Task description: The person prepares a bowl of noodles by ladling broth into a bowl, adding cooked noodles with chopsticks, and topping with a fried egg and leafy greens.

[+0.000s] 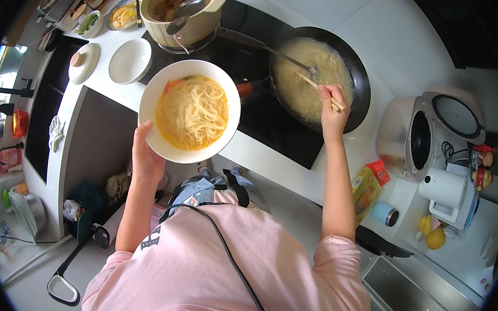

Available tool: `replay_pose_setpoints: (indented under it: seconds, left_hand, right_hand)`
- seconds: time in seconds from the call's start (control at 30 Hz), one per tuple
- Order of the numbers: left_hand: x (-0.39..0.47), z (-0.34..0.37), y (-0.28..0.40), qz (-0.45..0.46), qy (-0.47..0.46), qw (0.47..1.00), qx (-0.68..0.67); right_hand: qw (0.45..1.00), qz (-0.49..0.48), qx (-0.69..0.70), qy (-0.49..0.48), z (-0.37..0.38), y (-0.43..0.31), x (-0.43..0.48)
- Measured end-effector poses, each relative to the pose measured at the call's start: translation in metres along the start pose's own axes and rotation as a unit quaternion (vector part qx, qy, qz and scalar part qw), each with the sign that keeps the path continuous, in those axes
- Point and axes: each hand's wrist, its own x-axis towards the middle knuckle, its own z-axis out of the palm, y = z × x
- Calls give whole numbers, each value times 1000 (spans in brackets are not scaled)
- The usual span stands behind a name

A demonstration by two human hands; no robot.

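Observation:
My left hand [147, 160] grips the near-left rim of a white bowl [146, 116], which holds pale noodles [204, 112] in yellow broth with a bit of orange at its edge. Over a dark wok [362, 98] on the cooktop, my right hand [335, 112] is closed around a pair of wooden chopsticks [311, 82]. Their tips reach toward more noodles [297, 98] in cloudy liquid. A long-handled ladle or spatula [245, 39] leans into the wok from the left, its head partly under the liquid.
Behind the bowl stands a cream ceramic pot [175, 27] with a metal spoon [190, 8] over it. An empty white bowl [129, 60] and a pot lid [84, 63] sit left. An open rice cooker [400, 132], a box [367, 189] and a blue cup [385, 213] stand right.

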Motion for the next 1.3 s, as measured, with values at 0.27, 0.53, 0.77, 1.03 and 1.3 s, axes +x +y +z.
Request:
replay_pose_setpoints:
  seconds: [0.27, 0.53, 0.77, 1.03, 1.3]
  left_hand:
    - [0, -5, -2, 11, 1, 1000, 15]
    - [4, -6, -3, 17, -9, 999, 28]
    - [8, -2, -4, 17, -21, 1000, 12]
    - [9, -7, -2, -16, -47, 998, 28]
    - [5, -11, -2, -25, -62, 997, 35]
  right_hand:
    - [948, 238, 210, 24, -26, 12, 16]
    - [971, 195, 82, 113, -65, -50, 17]
    - [969, -32, -240, 44, 23, -67, -29]
    - [986, -60, -157, 18, -3, -26, -30]
    - [899, 323, 270, 125, -23, 30, 15]
